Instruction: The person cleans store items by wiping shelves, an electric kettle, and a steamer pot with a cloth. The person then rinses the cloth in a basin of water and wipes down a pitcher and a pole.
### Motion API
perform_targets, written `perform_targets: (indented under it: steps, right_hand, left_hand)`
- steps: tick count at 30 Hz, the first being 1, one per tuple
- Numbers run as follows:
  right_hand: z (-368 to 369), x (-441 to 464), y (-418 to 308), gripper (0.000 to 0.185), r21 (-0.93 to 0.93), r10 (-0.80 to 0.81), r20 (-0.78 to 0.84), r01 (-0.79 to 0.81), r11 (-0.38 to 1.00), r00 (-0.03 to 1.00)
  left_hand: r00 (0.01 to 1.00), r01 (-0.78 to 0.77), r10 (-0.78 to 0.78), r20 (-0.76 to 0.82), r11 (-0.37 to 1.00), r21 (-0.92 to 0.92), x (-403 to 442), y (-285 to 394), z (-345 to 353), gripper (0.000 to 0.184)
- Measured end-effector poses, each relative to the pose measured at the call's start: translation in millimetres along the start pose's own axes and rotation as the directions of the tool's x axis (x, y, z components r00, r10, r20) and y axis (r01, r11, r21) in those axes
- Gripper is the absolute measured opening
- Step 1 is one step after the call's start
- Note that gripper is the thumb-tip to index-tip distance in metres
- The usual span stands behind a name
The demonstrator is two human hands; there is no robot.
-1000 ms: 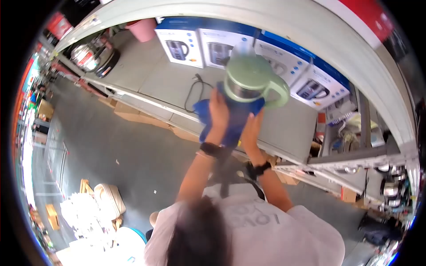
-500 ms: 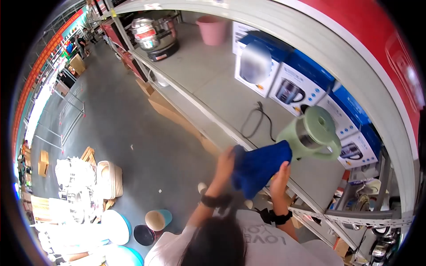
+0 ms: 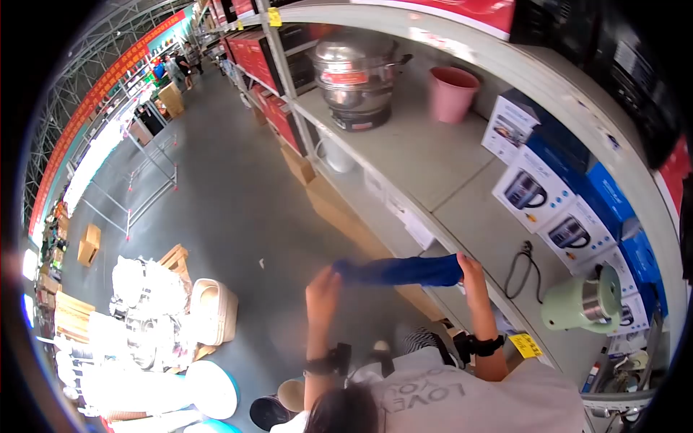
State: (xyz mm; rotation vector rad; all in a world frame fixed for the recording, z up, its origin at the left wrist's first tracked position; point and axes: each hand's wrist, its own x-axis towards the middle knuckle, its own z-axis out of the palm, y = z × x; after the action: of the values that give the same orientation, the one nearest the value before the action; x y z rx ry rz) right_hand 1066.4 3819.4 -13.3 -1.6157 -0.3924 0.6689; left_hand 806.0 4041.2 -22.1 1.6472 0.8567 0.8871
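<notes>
A blue cloth (image 3: 401, 271) is stretched level between my two hands, out over the aisle beside the shelf edge. My left hand (image 3: 323, 289) is closed on its left end, which is smeared by motion. Its right end is gripped by my right hand (image 3: 473, 276), close to the shelf's front edge. To the right on the shelf stands a pale green kettle (image 3: 583, 302) with a metallic band, apart from both hands. A dark power cord (image 3: 521, 270) lies looped on the shelf board just left of the kettle.
Boxes with kettle pictures (image 3: 530, 189) line the shelf's back. Farther left stand a pink bucket (image 3: 452, 94) and a steel steamer pot (image 3: 354, 79). Baskets (image 3: 214, 312) and tubs sit on the floor at lower left. Several people (image 3: 180, 65) are far down the aisle.
The cloth went from bunched beside the kettle to pulled out straight between my hands, away from it. My view has swung right, so the shelf shows farther along.
</notes>
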Motion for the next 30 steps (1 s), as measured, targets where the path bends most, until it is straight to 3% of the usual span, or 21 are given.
perform_targets:
  steps: [3, 6, 8, 11, 14, 17, 21, 22, 25, 27, 29, 30]
  right_hand:
    - [51, 42, -20, 0.039, 0.045, 0.061, 0.127, -0.067, 0.997, 0.990]
    - [98, 99, -33, 0.038, 0.212, 0.071, 0.245, -0.125, 0.969, 0.967]
    - [131, 133, -43, 0.035, 0.361, 0.005, 0.225, -0.088, 0.928, 0.974]
    - [182, 187, -63, 0.027, 0.541, -0.063, 0.167, -0.038, 0.840, 0.984]
    - [228, 248, -93, 0.023, 0.656, -0.179, 0.073, 0.088, 0.749, 0.981]
    - [269, 288, -143, 0.020, 0.721, -0.185, 0.045, 0.097, 0.687, 0.982]
    - [312, 317, -219, 0.020, 0.796, -0.314, -0.053, 0.230, 0.560, 0.948]
    - [318, 325, -231, 0.019, 0.810, -0.355, -0.082, 0.270, 0.520, 0.931]
    - [329, 360, -247, 0.026, 0.633, -0.634, -0.193, 0.589, 0.503, 0.749]
    - [331, 386, -248, 0.027, 0.375, -0.666, -0.306, 0.729, 0.572, 0.680]
    - [332, 407, -262, 0.030, -0.098, -0.789, -0.369, 0.824, 0.558, 0.491]
    - [334, 416, -272, 0.033, -0.408, -0.877, -0.322, 0.784, 0.467, 0.355]
  left_hand:
    - [0.979, 0.134, -0.140, -0.150, 0.990, -0.046, 33, 10, -46, 0.018]
    - [0.966, 0.102, -0.114, -0.231, 0.993, -0.063, 80, 4, -80, 0.019]
    - [0.959, 0.112, -0.111, -0.261, 0.994, -0.013, 120, -23, -100, 0.017]
    - [0.961, 0.079, -0.099, -0.258, 0.993, -0.085, 184, -30, -116, 0.017]
    - [0.940, -0.058, 0.031, -0.340, 0.996, -0.070, 249, 7, -117, 0.017]
    - [0.921, -0.160, 0.084, -0.380, 0.972, -0.173, 312, 58, -121, 0.014]
    - [0.876, -0.373, 0.295, -0.381, 0.916, -0.148, 410, 73, -128, 0.008]
    - [0.886, -0.411, 0.345, -0.309, 0.893, -0.182, 435, 65, -130, 0.011]
    - [0.802, -0.590, 0.589, -0.102, 0.752, -0.294, 514, 75, -112, 0.020]
    - [0.734, -0.648, 0.679, 0.015, 0.707, -0.283, 567, 76, -95, 0.030]
    - [0.638, -0.769, 0.749, 0.181, 0.632, 0.096, 610, 96, -80, 0.039]
    - [0.555, -0.831, 0.805, 0.208, 0.530, 0.166, 632, 95, -67, 0.042]
